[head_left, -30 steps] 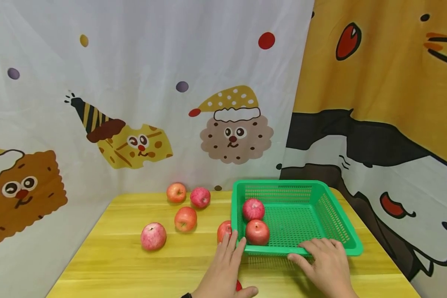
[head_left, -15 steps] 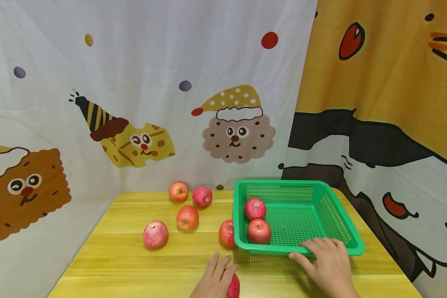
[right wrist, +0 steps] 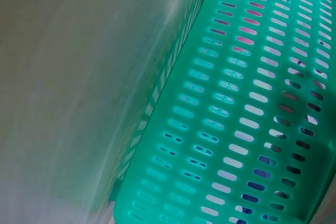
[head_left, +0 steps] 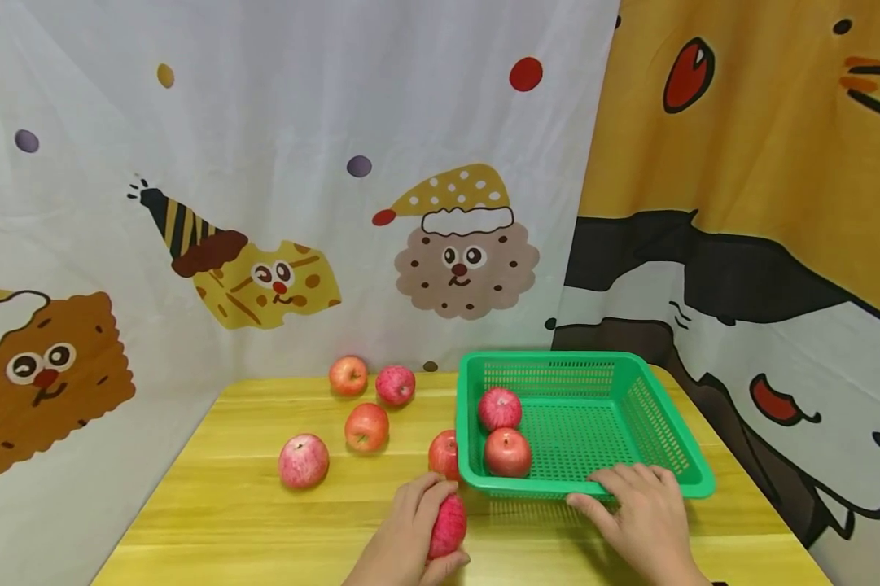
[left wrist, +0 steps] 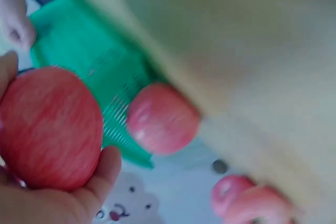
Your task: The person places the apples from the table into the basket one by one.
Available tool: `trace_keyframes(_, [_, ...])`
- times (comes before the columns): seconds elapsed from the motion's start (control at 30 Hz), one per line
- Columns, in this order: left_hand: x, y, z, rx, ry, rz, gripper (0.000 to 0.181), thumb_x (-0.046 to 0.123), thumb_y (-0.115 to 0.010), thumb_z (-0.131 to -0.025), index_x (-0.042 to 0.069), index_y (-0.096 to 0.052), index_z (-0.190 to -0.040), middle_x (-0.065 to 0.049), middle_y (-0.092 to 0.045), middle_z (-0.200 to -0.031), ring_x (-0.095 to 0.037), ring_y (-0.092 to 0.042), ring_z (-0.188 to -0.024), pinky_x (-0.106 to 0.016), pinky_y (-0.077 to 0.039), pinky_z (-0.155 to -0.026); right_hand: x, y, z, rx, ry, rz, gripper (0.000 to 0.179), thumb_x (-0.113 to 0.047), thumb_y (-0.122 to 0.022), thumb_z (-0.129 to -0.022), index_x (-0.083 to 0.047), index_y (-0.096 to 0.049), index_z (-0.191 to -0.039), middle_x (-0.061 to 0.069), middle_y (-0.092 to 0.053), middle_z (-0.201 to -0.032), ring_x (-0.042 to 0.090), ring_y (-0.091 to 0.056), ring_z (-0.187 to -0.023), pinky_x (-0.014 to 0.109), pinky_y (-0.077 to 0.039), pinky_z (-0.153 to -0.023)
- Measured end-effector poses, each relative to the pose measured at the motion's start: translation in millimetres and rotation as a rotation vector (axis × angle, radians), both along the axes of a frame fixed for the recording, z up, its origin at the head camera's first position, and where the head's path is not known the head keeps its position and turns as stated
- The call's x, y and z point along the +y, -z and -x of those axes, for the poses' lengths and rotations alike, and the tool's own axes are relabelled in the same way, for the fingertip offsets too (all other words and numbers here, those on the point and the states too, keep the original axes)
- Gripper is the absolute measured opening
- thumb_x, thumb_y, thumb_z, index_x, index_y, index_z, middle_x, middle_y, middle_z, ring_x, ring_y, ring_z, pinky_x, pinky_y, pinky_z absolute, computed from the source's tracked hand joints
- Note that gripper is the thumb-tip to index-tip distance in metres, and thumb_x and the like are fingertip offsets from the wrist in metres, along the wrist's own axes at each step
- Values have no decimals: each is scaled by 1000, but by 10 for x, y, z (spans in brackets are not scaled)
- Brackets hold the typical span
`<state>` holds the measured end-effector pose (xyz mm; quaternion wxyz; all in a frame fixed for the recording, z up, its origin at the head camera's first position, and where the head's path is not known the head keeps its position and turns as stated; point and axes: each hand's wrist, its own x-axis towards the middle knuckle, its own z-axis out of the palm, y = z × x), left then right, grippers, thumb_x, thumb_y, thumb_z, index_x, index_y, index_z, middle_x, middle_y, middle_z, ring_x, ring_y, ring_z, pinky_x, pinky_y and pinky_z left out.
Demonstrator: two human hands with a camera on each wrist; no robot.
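Observation:
My left hand (head_left: 404, 537) grips a red apple (head_left: 449, 526) just in front of the basket's near left corner. Fingers and thumb wrap that apple (left wrist: 50, 129) in the left wrist view. My right hand (head_left: 643, 521) holds the near rim of the green plastic basket (head_left: 527, 488), fingers over the edge and thumb outside. Inside, along the left wall, lie two apples: a pink-red apple (head_left: 500, 408) behind and a redder apple (head_left: 508, 453) in front. The right wrist view is filled by the slotted basket wall (right wrist: 252, 98); the right hand hardly shows there.
Another apple (head_left: 444, 454) sits against the basket's left side, partly hidden by it. Several loose apples lie left on the wooden table (head_left: 212, 505), among them a pale pink apple (head_left: 304, 461) and an orange-red apple (head_left: 367, 427). A printed curtain (head_left: 278, 122) hangs behind.
My left hand has drawn back from the basket's left corner, closed around the front apple and brought it slightly forward. The right hand stays on the rim.

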<state>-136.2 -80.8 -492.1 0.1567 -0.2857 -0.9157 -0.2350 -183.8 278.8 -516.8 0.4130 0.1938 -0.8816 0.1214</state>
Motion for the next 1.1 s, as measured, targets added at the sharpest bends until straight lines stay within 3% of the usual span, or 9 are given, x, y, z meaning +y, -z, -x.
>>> trace_keyframes(0.07, [42,-163,74,32,3,-51,76,50,-80,-94,14,-47,-153,-10,-50,-152,-25,-54,-131,-37,-63,-95,2,-10,0,-6,4,-4,56,-77,-68,-87,-21,-79,-87,-4,-77,-81,23,-68,-75,48,-46,-78])
trace_keyframes(0.2, [229,-330,311,121,40,-111,79,49,-81,-93,14,-46,-154,-13,-50,-152,-26,-53,-137,-40,-61,-102,14,-10,-3,-12,11,-4,55,-76,-70,-86,-22,-79,-87,-3,-76,-81,23,-68,-75,49,-46,-78])
trace_keyframes(0.37, [538,-377,648,-10,92,-82,77,52,-76,-96,19,-42,-158,-9,-47,-156,-28,-49,-142,-47,-57,-108,8,7,-8,-2,8,-1,59,-78,-65,-88,-21,-79,-86,-3,-76,-80,23,-68,-74,49,-47,-78])
trace_keyframes(0.5, [725,-332,871,-108,104,-7,74,54,-73,-99,19,-45,-158,-6,-50,-156,-26,-53,-135,-42,-59,-102,1,13,-1,9,2,-4,61,-79,-62,-90,-21,-79,-85,-4,-75,-79,22,-67,-74,49,-46,-78])
trace_keyframes(0.6, [826,-313,998,-126,106,49,72,56,-68,-101,18,-47,-158,-5,-53,-154,-24,-57,-129,-38,-59,-98,12,-3,12,16,1,-3,63,-80,-60,-91,-20,-79,-86,-4,-75,-78,22,-67,-74,49,-45,-79])
trace_keyframes(0.97, [911,-442,1218,-236,102,81,75,58,-71,-99,17,-48,-157,-10,-56,-150,-28,-64,-123,-33,-62,-88,18,-40,8,4,6,1,62,-79,-61,-91,-20,-79,-87,-3,-76,-80,24,-68,-75,50,-46,-80])
trace_keyframes(1.1, [888,-386,1236,-201,93,81,71,56,-69,-100,18,-49,-156,-9,-57,-150,-26,-63,-124,-32,-62,-89,0,-14,1,-13,10,-3,58,-77,-66,-88,-21,-79,-87,-3,-76,-80,24,-68,-75,50,-46,-80])
